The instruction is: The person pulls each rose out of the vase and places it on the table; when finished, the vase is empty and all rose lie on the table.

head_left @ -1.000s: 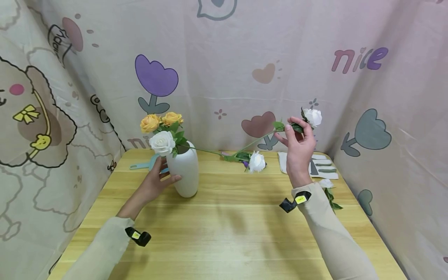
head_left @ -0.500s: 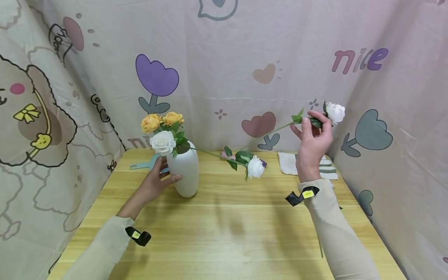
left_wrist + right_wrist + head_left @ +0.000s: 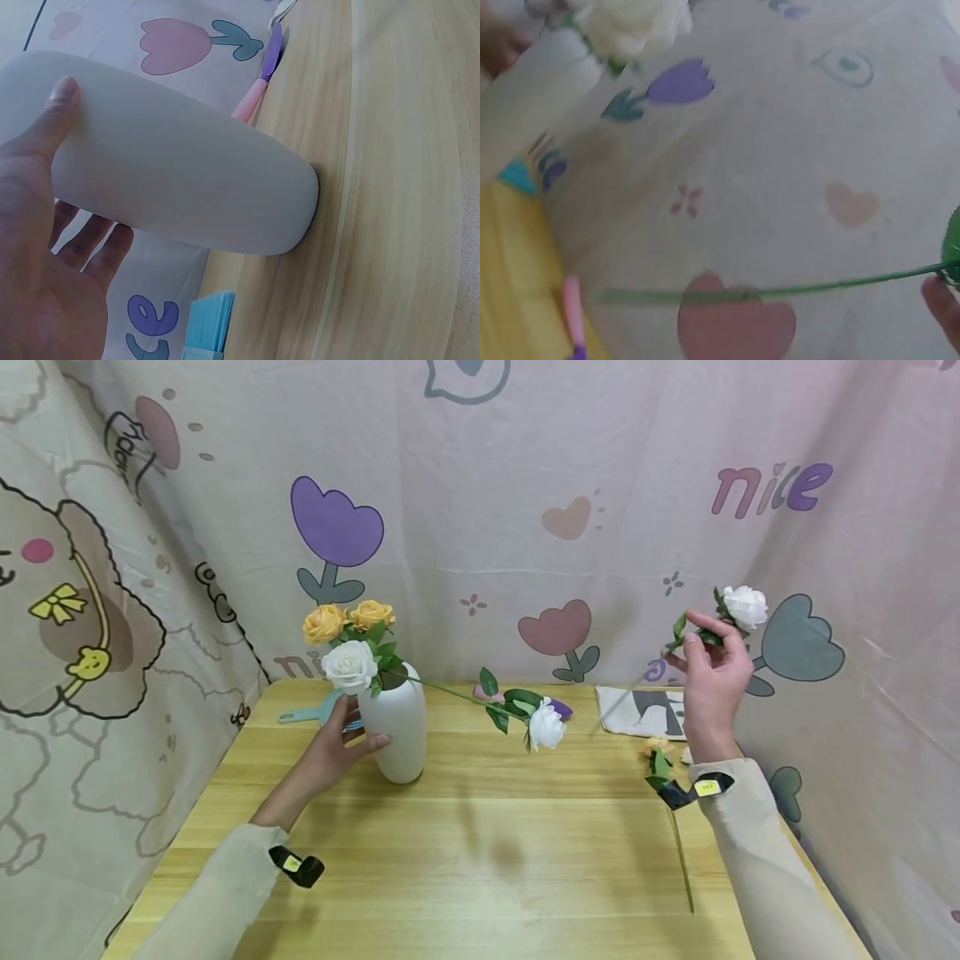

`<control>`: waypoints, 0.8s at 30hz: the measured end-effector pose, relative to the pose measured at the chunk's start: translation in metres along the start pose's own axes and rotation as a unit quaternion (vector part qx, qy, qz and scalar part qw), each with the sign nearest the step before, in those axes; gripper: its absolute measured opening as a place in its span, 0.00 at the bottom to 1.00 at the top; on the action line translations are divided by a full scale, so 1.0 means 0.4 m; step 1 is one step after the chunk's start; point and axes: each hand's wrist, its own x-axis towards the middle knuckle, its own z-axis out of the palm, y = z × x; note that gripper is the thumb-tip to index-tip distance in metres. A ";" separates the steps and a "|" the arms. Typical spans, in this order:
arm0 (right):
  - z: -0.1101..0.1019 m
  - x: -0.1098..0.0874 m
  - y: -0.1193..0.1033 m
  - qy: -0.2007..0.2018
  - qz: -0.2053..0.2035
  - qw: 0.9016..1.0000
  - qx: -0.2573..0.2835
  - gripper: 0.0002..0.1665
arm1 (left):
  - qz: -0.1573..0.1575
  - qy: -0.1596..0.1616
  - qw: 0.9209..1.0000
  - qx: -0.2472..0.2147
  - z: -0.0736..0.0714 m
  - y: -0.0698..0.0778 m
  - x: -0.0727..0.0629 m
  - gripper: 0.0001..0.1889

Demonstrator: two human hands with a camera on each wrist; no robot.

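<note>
My left hand holds the white vase by its upper side, thumb in front and the other fingers behind, as the left wrist view shows. Two yellow roses and a white rose stand in the vase, leaning left. Out of its mouth to the right stretches another white rose on a long stem, its head low over the table. My right hand, raised at the right, pinches a further white rose just below the bloom. Its green stem runs leftward in the right wrist view.
On the table's right lies a yellow rose with a long stem, partly behind my right wrist. A grey-and-white cloth is at the back right. Behind the vase are a light-blue brush and a purple-and-pink tool. A patterned curtain hangs behind.
My right hand has moved right with its white rose, away from the leaning one, which has dropped slightly. The yellow rose on the table has come into view. My left hand stays on the vase.
</note>
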 end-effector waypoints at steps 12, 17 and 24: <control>-0.157 -0.108 0.160 -0.306 0.079 0.904 -0.288 0.22 | -0.006 0.003 1.000 0.001 -0.002 0.003 0.001 0.44; -0.181 -0.163 0.242 -0.347 0.113 0.873 -0.323 0.21 | -0.006 0.002 1.000 -0.001 -0.003 0.003 -0.001 0.45; -0.200 -0.217 0.323 -0.371 0.157 0.849 -0.343 0.20 | -0.009 0.002 1.000 -0.003 -0.001 0.004 0.000 0.45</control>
